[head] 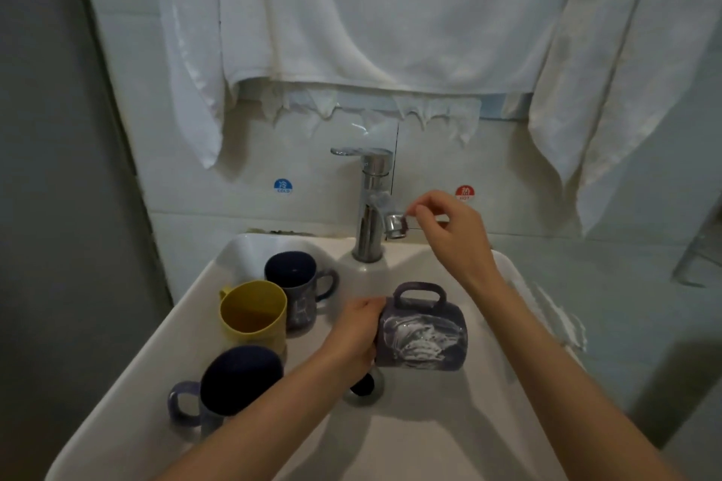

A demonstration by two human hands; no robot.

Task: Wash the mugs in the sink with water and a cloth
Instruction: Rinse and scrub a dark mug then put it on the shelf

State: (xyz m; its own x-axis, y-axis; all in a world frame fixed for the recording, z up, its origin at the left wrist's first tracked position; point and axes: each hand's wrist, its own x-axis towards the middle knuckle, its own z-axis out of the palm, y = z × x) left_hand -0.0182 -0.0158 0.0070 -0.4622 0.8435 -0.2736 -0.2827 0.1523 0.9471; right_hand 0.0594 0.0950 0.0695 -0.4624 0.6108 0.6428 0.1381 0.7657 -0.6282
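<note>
Forearms, two, bare, entering from 6 o'clock. Left hand (353,332): fingers curled round the mouth end of a purple mug (424,336), held on its side, handle up, over the drain (363,387) at the middle of the sink (156,348), probably so water runs over it and off; white streaks, seemingly suds, cover its wall. Right hand (449,230): thumb and forefinger pinched on the nozzle (395,226) of the tap (371,203) at 12 o'clock, likely to aim the flow; yellow mug (254,314) and two dark mugs (299,281) wait at 9 o'clock, white cloth (554,316) on the rim at 3 o'clock.
</note>
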